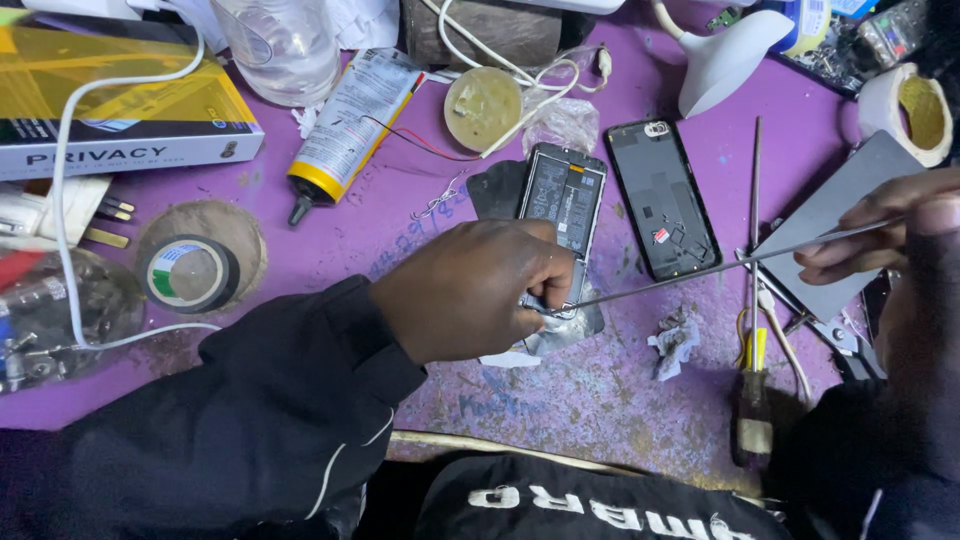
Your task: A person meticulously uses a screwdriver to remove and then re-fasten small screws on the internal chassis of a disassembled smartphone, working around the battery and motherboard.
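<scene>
We pin the opened black phone body with exposed battery (563, 195) at frame centre, left hand (470, 290) clamped on its lower end to steady it; right hand (880, 225) pinches the thin metal rod (720, 268), tip at that edge.

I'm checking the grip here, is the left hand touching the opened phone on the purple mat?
Touching. The head view shows the left hand pressed down over the lower end of the opened phone, fingers curled on its edge with no gap.

Far left on the purple surface (640, 390) lie a glue tube (345, 125), tape roll (188, 272) and yellow box (110, 95).
</scene>
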